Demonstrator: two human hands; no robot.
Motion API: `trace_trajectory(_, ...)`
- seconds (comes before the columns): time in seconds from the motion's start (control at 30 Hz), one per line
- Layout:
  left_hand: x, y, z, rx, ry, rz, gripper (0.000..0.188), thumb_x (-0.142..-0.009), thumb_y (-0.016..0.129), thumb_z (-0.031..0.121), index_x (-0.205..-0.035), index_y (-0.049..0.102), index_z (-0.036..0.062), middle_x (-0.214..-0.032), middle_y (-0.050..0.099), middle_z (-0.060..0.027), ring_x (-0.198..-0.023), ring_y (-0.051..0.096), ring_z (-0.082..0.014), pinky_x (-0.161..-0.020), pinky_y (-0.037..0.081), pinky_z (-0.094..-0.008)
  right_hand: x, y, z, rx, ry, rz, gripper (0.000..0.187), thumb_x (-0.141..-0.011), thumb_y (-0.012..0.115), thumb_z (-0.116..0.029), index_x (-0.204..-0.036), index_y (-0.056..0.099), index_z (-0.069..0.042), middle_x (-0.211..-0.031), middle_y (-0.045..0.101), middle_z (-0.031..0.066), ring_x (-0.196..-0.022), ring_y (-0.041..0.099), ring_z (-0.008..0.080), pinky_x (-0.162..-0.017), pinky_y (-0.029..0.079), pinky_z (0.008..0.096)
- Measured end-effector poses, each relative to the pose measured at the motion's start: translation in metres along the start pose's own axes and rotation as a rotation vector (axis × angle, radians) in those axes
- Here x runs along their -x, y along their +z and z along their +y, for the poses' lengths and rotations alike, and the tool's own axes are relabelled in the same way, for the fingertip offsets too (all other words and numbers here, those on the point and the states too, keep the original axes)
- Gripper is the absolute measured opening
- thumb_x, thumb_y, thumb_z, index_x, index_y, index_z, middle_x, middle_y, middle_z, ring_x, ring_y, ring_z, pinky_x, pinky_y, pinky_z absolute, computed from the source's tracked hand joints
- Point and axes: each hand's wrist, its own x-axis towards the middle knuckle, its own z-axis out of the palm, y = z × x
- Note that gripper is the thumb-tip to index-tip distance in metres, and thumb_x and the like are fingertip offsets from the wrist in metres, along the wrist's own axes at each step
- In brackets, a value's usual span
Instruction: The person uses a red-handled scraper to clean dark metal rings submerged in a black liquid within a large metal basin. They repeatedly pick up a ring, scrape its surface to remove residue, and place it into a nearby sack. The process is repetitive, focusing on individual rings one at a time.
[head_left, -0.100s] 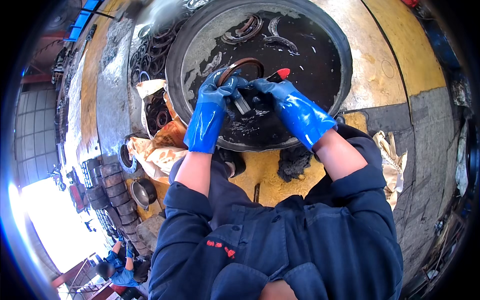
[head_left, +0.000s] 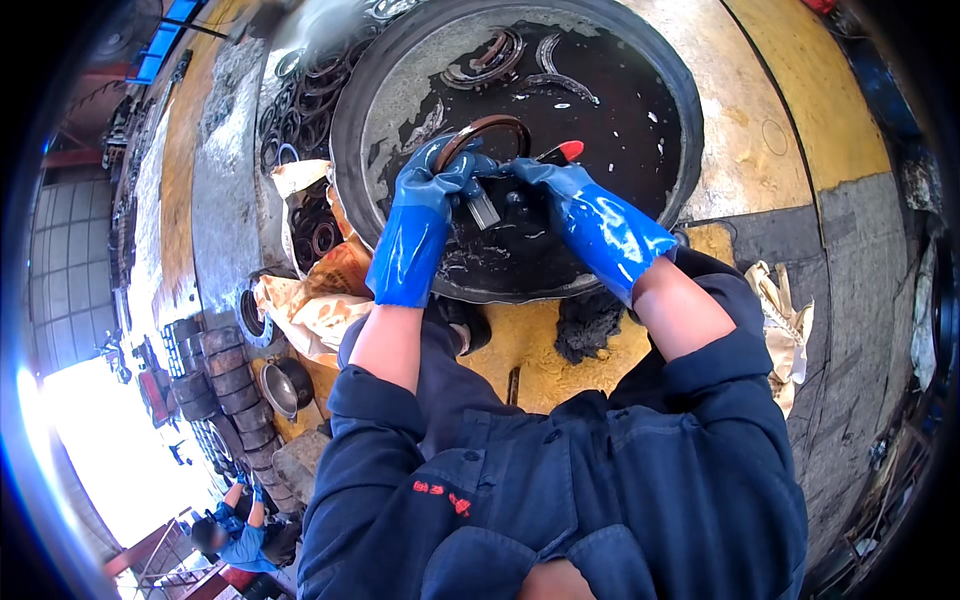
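Both hands wear blue rubber gloves and are close together above a wide black basin [head_left: 347,175] of dark liquid. My left hand [head_left: 432,182] is closed round a brown ring [head_left: 505,122], whose upper arc stands up above the fingers. My right hand [head_left: 560,188] is closed on a tool with a red-and-black handle end [head_left: 570,151]; its other end is hidden by the gloves. Below the left fingers a grey rectangular bar [head_left: 484,211] juts out, and I cannot tell what it belongs to. Farther back in the basin lie more brown rings [head_left: 488,62] and curved cut strips [head_left: 548,58].
Left of the basin are piled dark rings [head_left: 315,95] and an opened paper sack [head_left: 315,310] holding rings. Stacked black rings [head_left: 238,380] and a metal bowl [head_left: 286,387] stand nearer. A dark rag [head_left: 590,330] lies before me; another person [head_left: 240,548] works at lower left.
The red handle end has shifted slightly to the right with my right hand. The glints on the liquid have changed. My left hand and the ring look almost still.
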Motion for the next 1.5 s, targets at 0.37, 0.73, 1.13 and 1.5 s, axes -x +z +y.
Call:
trace_trajectory(0.37, -0.005, -0.013, -0.012, 0.065, -0.012, 0.036, 0.033, -0.092, 0.060, 0.001, -0.124, 0.063, -0.0030, -0.103, 0.075, -0.0140, -0.072, 0.066, -0.0169, -0.068, 0.055, -0.0291, 0.032, 0.028, -0.009, 1.450, -0.797, 0.213, 0.025, -0.085, 0.071, -0.024, -0.109, 0.072, -0.017, -0.108, 0.072, 0.0108, -0.098, 0.069, 0.0323, -0.082, 0.056, 0.0428)
trace_trajectory(0.73, -0.014, -0.037, -0.013, 0.162, -0.097, 0.241, 0.036, -0.094, 0.064, 0.014, -0.128, 0.064, 0.0041, -0.106, 0.076, -0.0112, -0.071, 0.065, -0.0121, -0.054, 0.043, -0.0229, 0.045, 0.015, -0.038, 0.732, -0.301, 0.300, 0.027, -0.090, 0.071, -0.028, -0.109, 0.073, -0.008, -0.093, 0.074, 0.0099, -0.088, 0.072, 0.0218, -0.080, 0.055, 0.0344)
trace_trajectory(1.13, -0.018, -0.032, -0.004, 0.234, -0.229, 0.155, 0.034, -0.098, 0.059, 0.017, -0.130, 0.062, 0.0077, -0.108, 0.075, -0.0086, -0.063, 0.056, -0.0086, -0.049, 0.037, -0.0209, 0.035, 0.011, -0.015, 1.187, -0.735, 0.159, 0.025, -0.091, 0.070, -0.025, -0.115, 0.074, -0.017, -0.107, 0.075, 0.0086, -0.097, 0.071, 0.0258, -0.089, 0.055, 0.0342)
trace_trajectory(1.5, -0.017, -0.040, -0.022, 0.268, -0.406, -0.011, 0.049, -0.100, 0.057, 0.040, -0.137, 0.057, 0.0083, -0.109, 0.073, -0.0017, -0.060, 0.052, -0.0088, -0.050, 0.036, -0.0212, 0.001, -0.029, -0.031, 0.706, -0.432, 0.448, 0.024, -0.091, 0.073, -0.024, -0.108, 0.074, -0.007, -0.096, 0.075, 0.0070, -0.089, 0.071, 0.0161, -0.084, 0.054, 0.0307)
